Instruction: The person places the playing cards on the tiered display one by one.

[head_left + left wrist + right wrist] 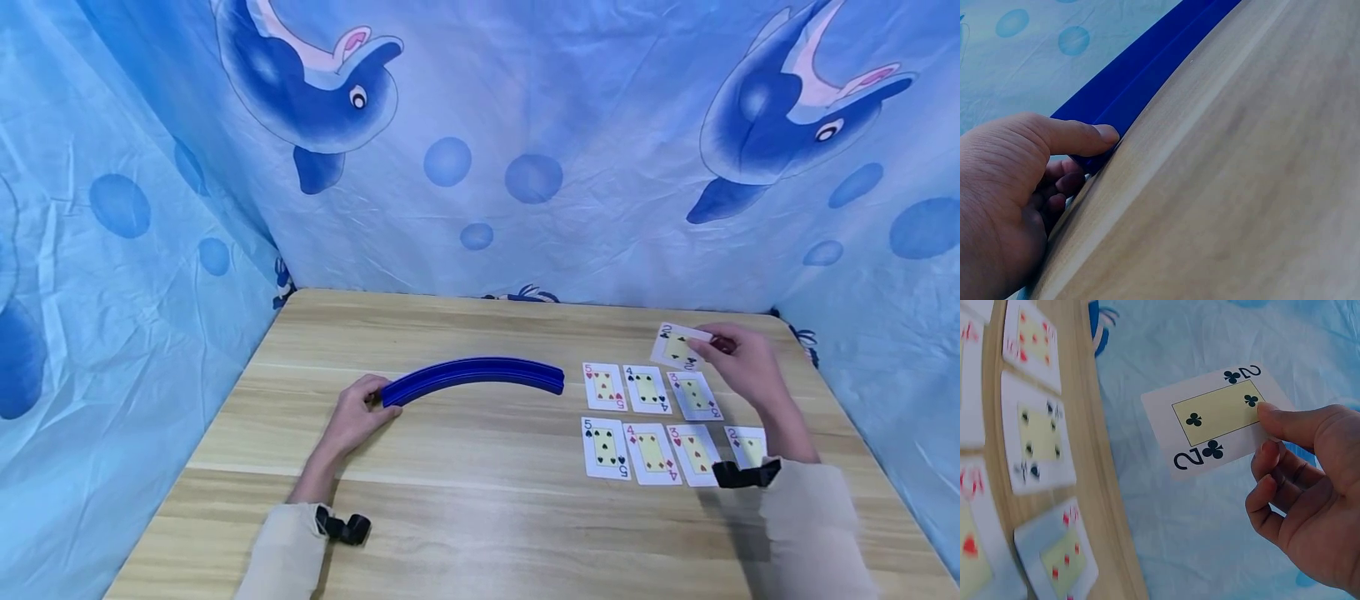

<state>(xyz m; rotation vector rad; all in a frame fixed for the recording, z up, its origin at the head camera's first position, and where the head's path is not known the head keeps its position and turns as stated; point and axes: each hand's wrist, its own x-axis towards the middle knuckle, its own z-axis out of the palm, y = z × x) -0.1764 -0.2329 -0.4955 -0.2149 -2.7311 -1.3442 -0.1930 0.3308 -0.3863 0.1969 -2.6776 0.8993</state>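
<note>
The right hand (738, 354) pinches the two of clubs (1216, 419) above the table's (480, 517) far right corner, face up. The left hand (356, 417) grips the blue card holder's (472, 377) left end, steadying it mid-table.

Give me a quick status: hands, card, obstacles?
Left hand grips blue rack. Right hand pinches two of clubs above card rows. Nothing blocking.
</note>
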